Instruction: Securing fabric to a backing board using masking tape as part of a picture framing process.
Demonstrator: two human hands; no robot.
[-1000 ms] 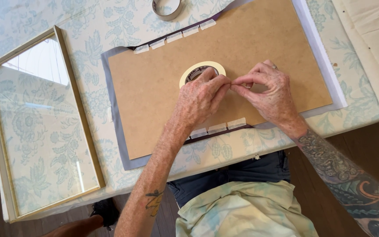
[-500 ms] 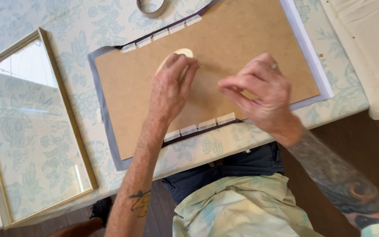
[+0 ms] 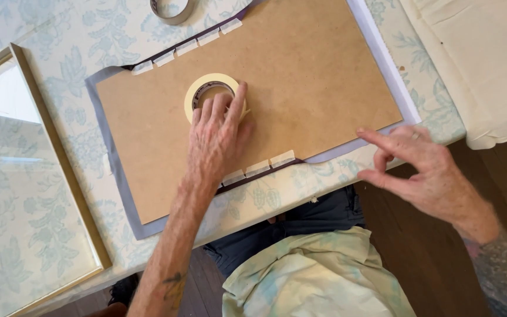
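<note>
Resting flat on the tape roll (image 3: 211, 94), left hand (image 3: 218, 138) spread; right hand (image 3: 423, 170) now drawn off past the board (image 3: 300, 76) edge, grip pinched on nothing visible (maybe a tape strip), roll on the board on the bench (image 3: 77, 35).

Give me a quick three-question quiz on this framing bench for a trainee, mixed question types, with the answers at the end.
1. True or false: the left hand rests on the roll of masking tape lying on the brown backing board.
2. Multiple choice: where is the right hand? A) pressing on the tape roll B) off the near right corner of the board, fingers spread, gripping nothing visible C) lifting the gold picture frame.
3. Fill in: short strips of tape sit along the near and ____ edges of the board.

Key: 1 true; 2 B; 3 far.
</note>
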